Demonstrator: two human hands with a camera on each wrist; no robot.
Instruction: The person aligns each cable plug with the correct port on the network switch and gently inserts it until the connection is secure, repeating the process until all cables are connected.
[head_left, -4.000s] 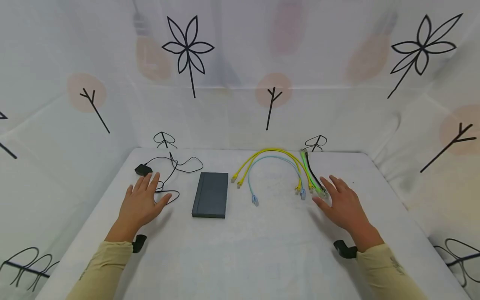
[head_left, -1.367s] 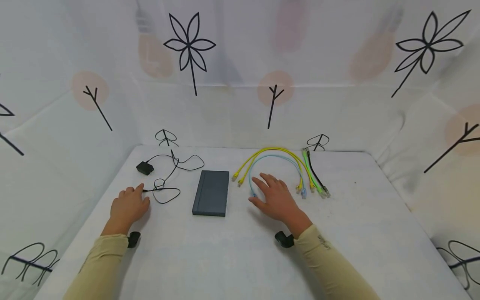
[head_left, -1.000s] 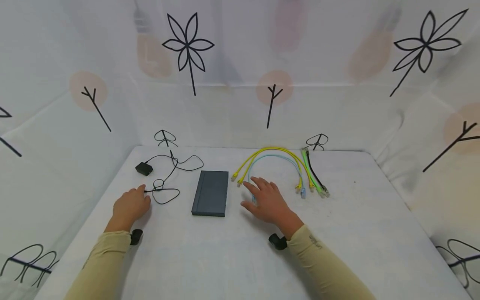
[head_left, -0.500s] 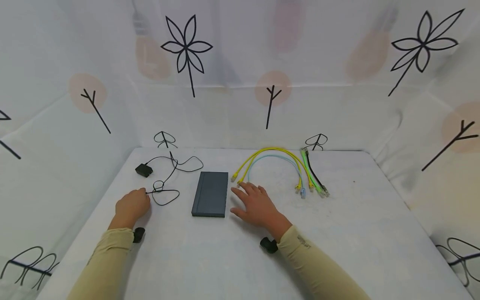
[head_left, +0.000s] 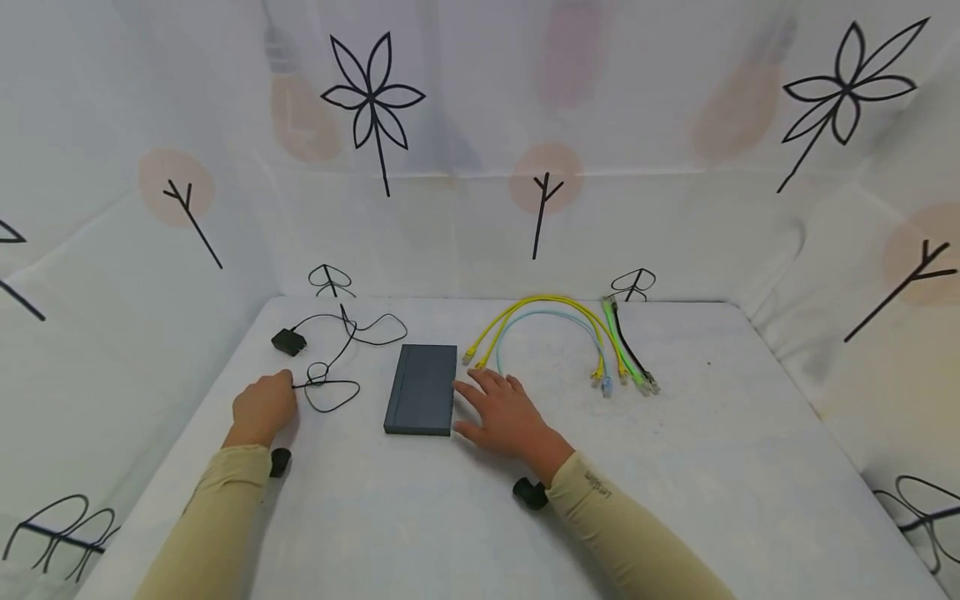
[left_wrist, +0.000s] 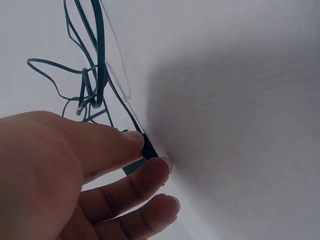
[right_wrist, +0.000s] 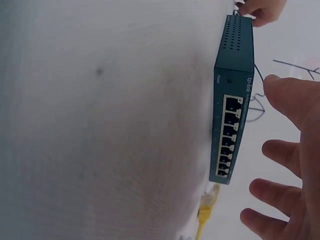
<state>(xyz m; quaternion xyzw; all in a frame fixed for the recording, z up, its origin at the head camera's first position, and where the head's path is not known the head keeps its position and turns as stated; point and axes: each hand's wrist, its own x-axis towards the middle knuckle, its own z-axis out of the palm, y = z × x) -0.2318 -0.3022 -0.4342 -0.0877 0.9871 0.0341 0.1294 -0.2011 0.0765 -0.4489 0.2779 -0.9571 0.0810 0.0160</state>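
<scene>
My left hand (head_left: 262,410) pinches the dark plug (left_wrist: 149,148) at the end of a thin black power cord between thumb and forefinger. The cord (head_left: 330,382) runs in loops to a black power adapter (head_left: 288,341) at the back left. A dark grey network switch (head_left: 422,390) lies flat at the middle of the table. Its row of ports (right_wrist: 229,131) shows in the right wrist view. My right hand (head_left: 501,415) is beside the switch's right edge, fingers spread, holding nothing. In the right wrist view a gap shows between its fingertips and the switch.
Yellow network cables (head_left: 551,297) and a light blue one (head_left: 551,313) arch behind my right hand. A green cable (head_left: 619,349) and a black cable (head_left: 627,342) lie to their right. White cloth walls stand behind the white table (head_left: 420,517).
My left hand has come down from beside the adapter and taken hold of the cord's plug. My right hand has moved left from the cables' right end to the switch, fingers still spread.
</scene>
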